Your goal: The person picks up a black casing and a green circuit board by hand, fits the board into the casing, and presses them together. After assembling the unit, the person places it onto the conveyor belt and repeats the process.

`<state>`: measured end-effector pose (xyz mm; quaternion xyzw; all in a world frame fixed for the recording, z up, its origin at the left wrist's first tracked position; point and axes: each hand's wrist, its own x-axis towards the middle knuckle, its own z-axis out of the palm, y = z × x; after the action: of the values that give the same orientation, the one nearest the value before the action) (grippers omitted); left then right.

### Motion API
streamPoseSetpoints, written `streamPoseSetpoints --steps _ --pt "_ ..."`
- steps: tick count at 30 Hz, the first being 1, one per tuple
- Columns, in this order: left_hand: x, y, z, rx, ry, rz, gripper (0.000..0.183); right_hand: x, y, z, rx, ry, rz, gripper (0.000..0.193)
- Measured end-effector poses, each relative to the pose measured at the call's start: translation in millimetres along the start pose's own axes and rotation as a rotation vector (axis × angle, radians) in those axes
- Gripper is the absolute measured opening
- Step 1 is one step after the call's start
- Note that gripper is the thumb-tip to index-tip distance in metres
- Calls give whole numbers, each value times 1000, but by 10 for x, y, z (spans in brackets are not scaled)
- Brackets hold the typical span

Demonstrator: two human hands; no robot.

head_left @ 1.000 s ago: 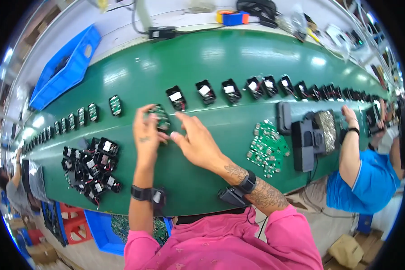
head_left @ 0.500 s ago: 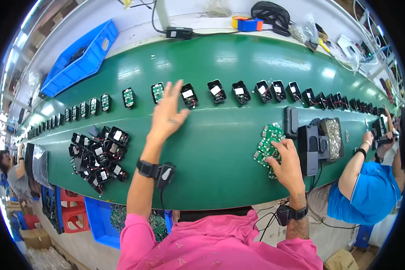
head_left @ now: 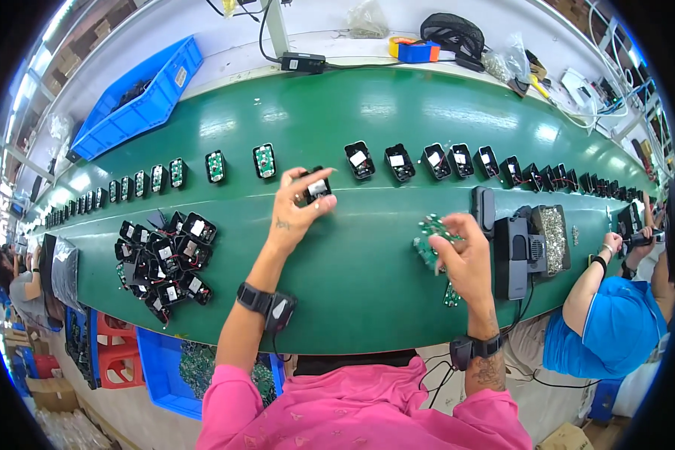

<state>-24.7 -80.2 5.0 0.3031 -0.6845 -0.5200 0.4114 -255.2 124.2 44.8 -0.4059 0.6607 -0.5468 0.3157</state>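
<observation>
My left hand [head_left: 298,214] grips a small open black housing [head_left: 319,186] by its sides, thumb and fingers around it. A white label shows inside the housing. To the right, my right hand [head_left: 465,251] is closed on a bunch of green circuit boards [head_left: 430,238], smeared by motion; their number cannot be made out. Another green circuit board [head_left: 451,294] lies on the table just below that hand. Left of my left hand, a black housing with a green board in it [head_left: 264,160] stands in the row. On the other side, a labelled black housing [head_left: 360,160] stands apart.
Rows of housings run along the green table [head_left: 352,300] to both sides. A heap of black housings [head_left: 165,259] lies at left. Dark grey devices [head_left: 512,259] and a tray of small metal parts [head_left: 553,238] stand at right, near a co-worker in blue [head_left: 607,319]. A blue bin [head_left: 139,105] is far left.
My left hand has taken a black housing from the row and drawn it nearer. My right hand has lifted green boards and moved slightly left, leaving one on the table.
</observation>
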Motion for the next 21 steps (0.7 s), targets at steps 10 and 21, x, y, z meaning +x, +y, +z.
streamPoseSetpoints --steps 10,21 --pt "-381 -24 36 -399 -226 -399 32 456 -266 707 385 -387 44 37" --pt "-437 109 200 -129 -185 -309 30 403 28 834 420 -283 124 36"
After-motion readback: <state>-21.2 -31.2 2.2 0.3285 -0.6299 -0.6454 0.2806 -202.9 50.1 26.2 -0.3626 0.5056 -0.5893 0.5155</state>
